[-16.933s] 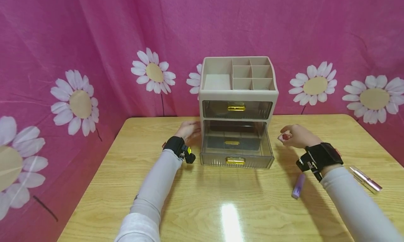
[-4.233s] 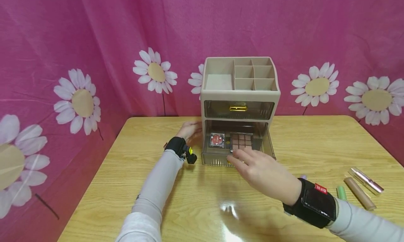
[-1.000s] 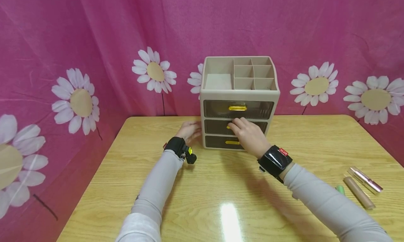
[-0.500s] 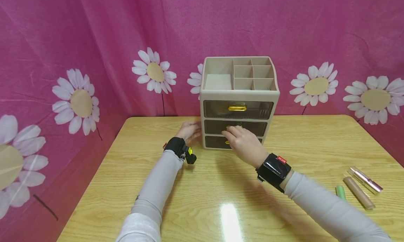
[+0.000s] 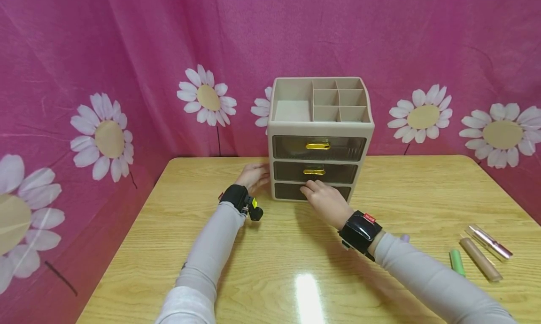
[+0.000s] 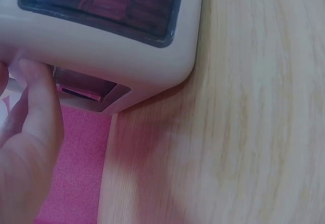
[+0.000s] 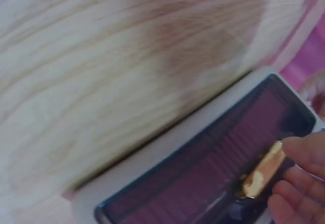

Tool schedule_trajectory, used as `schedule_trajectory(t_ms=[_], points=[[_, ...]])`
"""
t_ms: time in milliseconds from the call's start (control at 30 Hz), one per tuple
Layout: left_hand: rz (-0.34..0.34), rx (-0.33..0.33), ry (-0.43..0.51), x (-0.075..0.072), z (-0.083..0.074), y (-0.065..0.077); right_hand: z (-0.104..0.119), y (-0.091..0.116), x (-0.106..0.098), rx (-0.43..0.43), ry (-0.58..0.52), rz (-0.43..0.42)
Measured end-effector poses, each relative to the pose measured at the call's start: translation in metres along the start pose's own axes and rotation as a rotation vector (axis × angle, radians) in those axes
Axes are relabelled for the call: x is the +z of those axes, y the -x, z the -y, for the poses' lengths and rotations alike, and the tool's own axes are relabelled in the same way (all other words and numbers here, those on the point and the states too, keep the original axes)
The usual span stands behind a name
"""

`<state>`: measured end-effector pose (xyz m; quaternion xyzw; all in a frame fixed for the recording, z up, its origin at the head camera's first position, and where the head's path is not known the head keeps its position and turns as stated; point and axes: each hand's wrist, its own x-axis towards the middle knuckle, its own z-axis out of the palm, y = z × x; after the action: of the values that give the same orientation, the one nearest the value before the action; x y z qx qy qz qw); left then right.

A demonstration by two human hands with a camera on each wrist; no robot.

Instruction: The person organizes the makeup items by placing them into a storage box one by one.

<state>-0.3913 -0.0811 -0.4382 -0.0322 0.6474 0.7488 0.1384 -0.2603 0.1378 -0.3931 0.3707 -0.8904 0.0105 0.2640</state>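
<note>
A beige cosmetics organizer (image 5: 280, 128) with three smoky drawers stands at the back of the table, all drawers closed. My left hand (image 5: 252, 176) rests against its left side; in the left wrist view the fingers (image 6: 39, 76) touch the side wall, straight and loosely spread. My right hand (image 5: 327, 203) is at the bottom drawer (image 5: 289, 191). In the right wrist view the thumb tip lies at one end of the gold handle (image 7: 264, 170), with the bent fingers (image 7: 299, 181) just beside it and the handle mostly uncovered.
On the table's right lie a green tube (image 5: 457, 262), a brown tube (image 5: 481, 259) and a clear-and-pink tube (image 5: 489, 242). A purple tube (image 5: 405, 238) is partly hidden behind my right forearm. The organizer's top has open compartments (image 5: 292, 110). A pink flowered curtain (image 5: 329, 33) hangs behind.
The middle drawer, earlier pulled out with a red compact and a brown palette in it, is pushed in. My right hand has moved down from its handle to the bottom one; my left stays.
</note>
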Motion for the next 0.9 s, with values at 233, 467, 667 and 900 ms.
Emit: schedule_trajectory(t_ms=[233,467,667,900], points=[[0.056,0.037,0.047,-0.049,0.080,-0.122,-0.004,0.003,0.011,-0.027,0.058,-0.040],[0.100,0.037,0.108,-0.078,0.126,-0.195,-0.009,0.001,0.020,-0.055,0.088,-0.081],[0.086,0.024,0.104,-0.080,0.131,-0.204,-0.011,0.001,0.024,-0.068,0.108,-0.095],[0.087,0.035,0.080,-0.066,0.106,-0.163,-0.011,0.001,0.025,-0.064,0.114,-0.103]])
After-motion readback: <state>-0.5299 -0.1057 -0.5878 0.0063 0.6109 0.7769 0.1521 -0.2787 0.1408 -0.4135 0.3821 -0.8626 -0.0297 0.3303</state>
